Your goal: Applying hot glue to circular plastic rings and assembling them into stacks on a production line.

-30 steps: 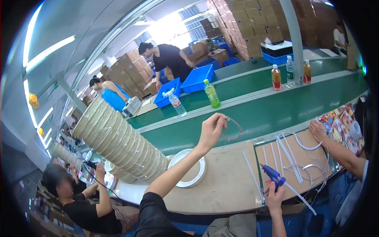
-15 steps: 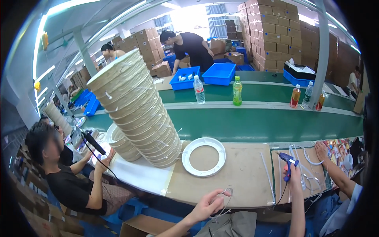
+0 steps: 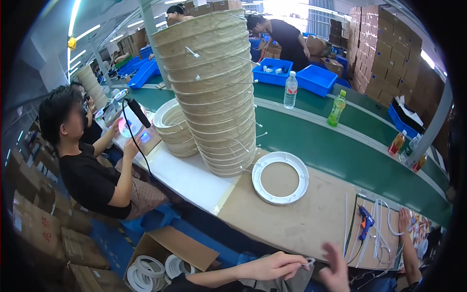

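Forearm stretched rightward on the near side, the left hand pinches one small whitish loop. Just right of that loop, the blurred right hand is spread open. One blue glue gun lies farther right; one white ring lies beyond the left hand.

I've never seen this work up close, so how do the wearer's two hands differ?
The left hand pinches a small whitish piece; the right hand appears to hold nothing. The left hand is curled closed, while the right hand is open and blurred. Both are bare.
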Demonstrator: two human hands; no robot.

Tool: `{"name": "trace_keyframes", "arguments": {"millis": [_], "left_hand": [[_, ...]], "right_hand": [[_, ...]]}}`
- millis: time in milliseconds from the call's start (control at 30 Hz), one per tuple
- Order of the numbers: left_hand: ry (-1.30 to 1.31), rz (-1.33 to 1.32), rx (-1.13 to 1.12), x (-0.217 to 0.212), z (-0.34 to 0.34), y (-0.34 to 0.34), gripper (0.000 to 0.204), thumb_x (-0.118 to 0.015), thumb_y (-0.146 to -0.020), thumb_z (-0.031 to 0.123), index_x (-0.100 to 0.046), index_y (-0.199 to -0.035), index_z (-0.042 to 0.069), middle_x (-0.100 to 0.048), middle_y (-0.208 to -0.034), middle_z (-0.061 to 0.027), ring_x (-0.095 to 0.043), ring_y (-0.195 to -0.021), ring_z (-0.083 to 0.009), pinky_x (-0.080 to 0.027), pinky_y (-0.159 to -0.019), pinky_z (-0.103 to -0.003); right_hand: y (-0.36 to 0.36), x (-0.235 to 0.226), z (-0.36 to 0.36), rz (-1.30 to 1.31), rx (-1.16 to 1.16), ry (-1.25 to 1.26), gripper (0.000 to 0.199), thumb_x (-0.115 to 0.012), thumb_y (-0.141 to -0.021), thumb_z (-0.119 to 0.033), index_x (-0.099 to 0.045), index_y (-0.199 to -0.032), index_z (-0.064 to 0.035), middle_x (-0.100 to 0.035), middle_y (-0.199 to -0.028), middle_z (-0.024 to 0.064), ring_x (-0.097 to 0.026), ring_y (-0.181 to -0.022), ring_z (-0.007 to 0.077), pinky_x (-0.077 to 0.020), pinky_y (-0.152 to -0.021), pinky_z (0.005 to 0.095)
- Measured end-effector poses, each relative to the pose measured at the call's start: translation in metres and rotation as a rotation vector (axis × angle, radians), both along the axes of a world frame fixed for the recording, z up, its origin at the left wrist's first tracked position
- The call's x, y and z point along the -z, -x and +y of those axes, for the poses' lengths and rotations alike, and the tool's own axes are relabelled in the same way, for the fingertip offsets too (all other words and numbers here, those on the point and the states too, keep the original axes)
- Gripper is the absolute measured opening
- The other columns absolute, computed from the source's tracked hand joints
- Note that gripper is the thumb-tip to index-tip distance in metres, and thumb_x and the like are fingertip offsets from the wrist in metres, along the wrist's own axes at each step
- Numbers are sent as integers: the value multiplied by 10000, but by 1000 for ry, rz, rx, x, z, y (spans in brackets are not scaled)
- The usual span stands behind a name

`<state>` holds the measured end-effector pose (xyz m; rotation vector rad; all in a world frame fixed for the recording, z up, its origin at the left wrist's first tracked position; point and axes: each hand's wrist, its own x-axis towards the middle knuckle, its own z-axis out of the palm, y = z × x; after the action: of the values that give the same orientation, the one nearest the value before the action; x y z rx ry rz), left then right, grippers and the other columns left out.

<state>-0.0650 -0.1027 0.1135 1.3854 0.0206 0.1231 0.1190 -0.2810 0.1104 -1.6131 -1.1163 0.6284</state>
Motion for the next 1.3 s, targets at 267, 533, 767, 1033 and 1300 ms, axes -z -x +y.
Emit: {"name": "trace_keyframes", "arguments": {"millis": [267, 533, 767, 1033, 1300], "left_hand": [[-269, -5, -192, -9, 31, -35, 230, -574, -984, 161, -600, -1166, 23, -636, -979, -53, -584, -810, -110, -484, -720, -260], [-1181, 246, -640, 68, 106, -48, 477, -679, -846, 98, -530, -1296, 44, -535, -1307, -171, -602, -1087, -376, -526, -868, -447], [-897, 150, -682, 78, 89, -58, 199, -605, -851, -53, -650, -1041, -12, -657, -957, -133, -669, -848, -338, -538, -759, -376], [-850, 93, -348, 74, 65, -40, 170, -570, -852, -87, -611, -989, 6, -636, -1014, -146, -652, -922, -331, -524, -805, -363], [-530, 307, -749, 82, 69, -33, 559, -634, -874, 47, -410, -1373, -72, -541, -1258, -253, -616, -1007, -346, -516, -868, -421]], "right_hand": [[27, -36, -13, 197, 149, 90, 239, -490, -1029, -111, -664, -922, 13, -480, -594, -39, -371, -495, 36, -260, -454, 214], [23, -3, -35, 394, 292, -262, 337, -457, -1033, -166, -616, -859, 74, -441, -502, 3, -400, -422, 64, -351, -426, 228], [19, 3, -59, 357, 338, -335, 356, -416, -1067, -254, -538, -874, 19, -401, -511, 7, -376, -393, 90, -399, -418, 262], [0, -10, -69, 297, 214, -719, 309, -398, -1073, -274, -520, -888, -59, -404, -496, -25, -397, -371, 87, -396, -400, 243], [4, 1, -75, 353, 300, -762, 355, -371, -1079, -283, -536, -866, -53, -442, -487, -31, -414, -355, 85, -420, -386, 250]]}}
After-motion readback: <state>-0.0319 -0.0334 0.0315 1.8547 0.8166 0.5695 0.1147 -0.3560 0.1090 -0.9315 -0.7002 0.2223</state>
